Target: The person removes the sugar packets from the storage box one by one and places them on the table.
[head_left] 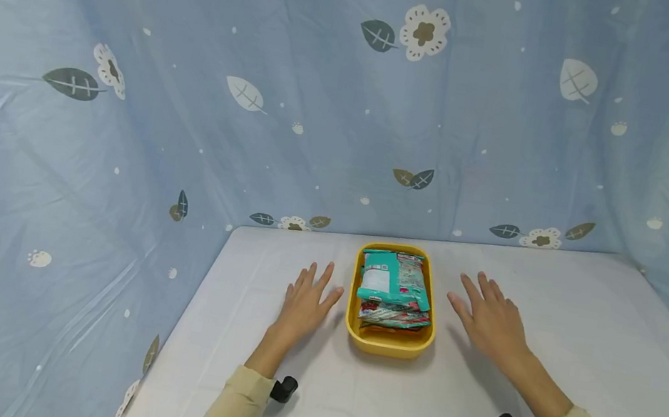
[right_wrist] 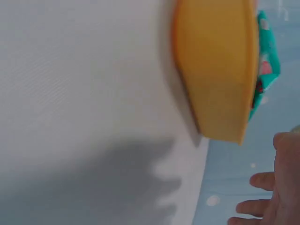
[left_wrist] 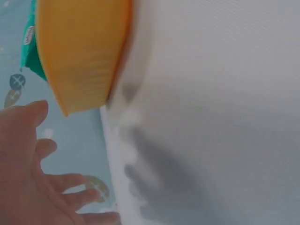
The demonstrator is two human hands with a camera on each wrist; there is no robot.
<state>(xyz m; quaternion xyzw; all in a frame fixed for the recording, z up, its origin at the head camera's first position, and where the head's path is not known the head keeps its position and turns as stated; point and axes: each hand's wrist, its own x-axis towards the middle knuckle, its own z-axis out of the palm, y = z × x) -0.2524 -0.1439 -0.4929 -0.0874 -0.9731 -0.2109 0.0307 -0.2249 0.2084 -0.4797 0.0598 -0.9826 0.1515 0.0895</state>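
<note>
Head view first: near the far side of the table, we see a yellow plastic bin [head_left: 388,348] with rounded corners, standing upright between the two hands. Inside it we find a pile of packets; the top one is a teal packet [head_left: 394,279] with a white label panel and a silvery, printed section. Beneath it we make out more packets [head_left: 393,314] with teal, red and silvery patches, overlapping too closely for us to count.

To the bin's left we see the left hand [head_left: 301,308], fingers extended and spread, holding nothing. To its right, the right hand [head_left: 495,327] is likewise spread wide with nothing in its grasp. Both wrist views show us a gap between each hand and the bin's wall.

Further out, we notice a black wrist device [head_left: 284,389] by the left beige sleeve [head_left: 233,406] and another beside the right one. White cloth [head_left: 356,413] covers the table, and behind it we see a pale blue curtain [head_left: 331,57] printed with leaves, flowers and paw prints.
</note>
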